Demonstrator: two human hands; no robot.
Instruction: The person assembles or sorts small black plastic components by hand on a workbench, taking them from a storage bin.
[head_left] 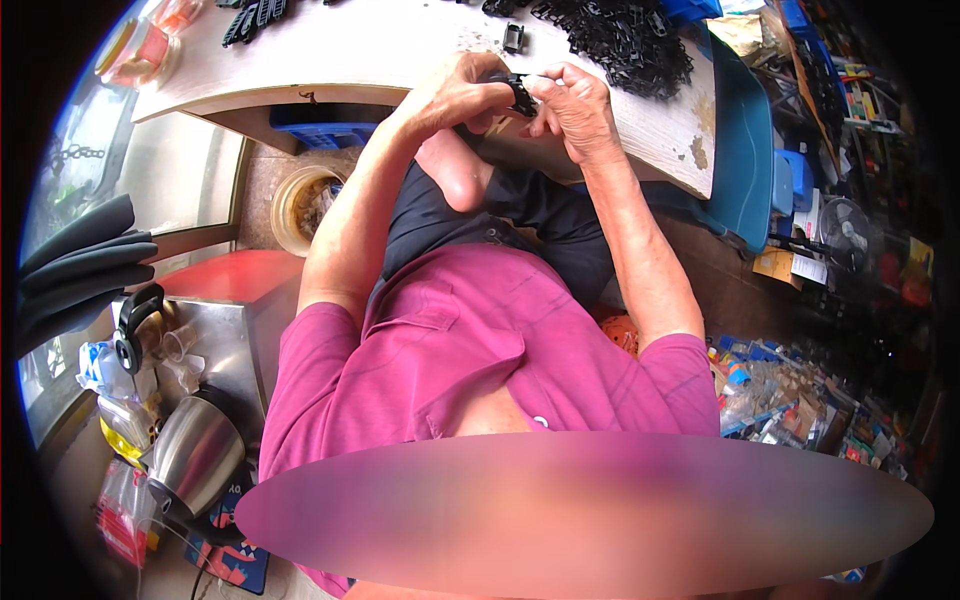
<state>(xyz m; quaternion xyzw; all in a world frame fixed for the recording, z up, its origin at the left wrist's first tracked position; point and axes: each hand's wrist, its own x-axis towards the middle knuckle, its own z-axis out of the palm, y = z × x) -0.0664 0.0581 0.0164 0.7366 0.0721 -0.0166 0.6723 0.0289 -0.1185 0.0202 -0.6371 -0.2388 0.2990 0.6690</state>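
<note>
Both hands meet over the near edge of a pale table (380, 60). My left hand (462, 98) is closed around one end of a small black ridged part (522, 96), possibly plastic. From the other side, my right hand (578, 112) pinches the same part between thumb and finger. Much of the part is hidden by the fingers. Just beyond them lies a loose black piece (513, 38), shaped like a small frame. A heap of similar black pieces (630, 50) covers the table to the right. Black ridged strips (252, 20) lie at the far left.
A teal bin (742, 150) stands against the table's right end. Below the table's left side are a blue crate (325, 132) and a round bucket (292, 212). A steel kettle (197, 452) is at the lower left. Mixed clutter (790, 395) fills the right side.
</note>
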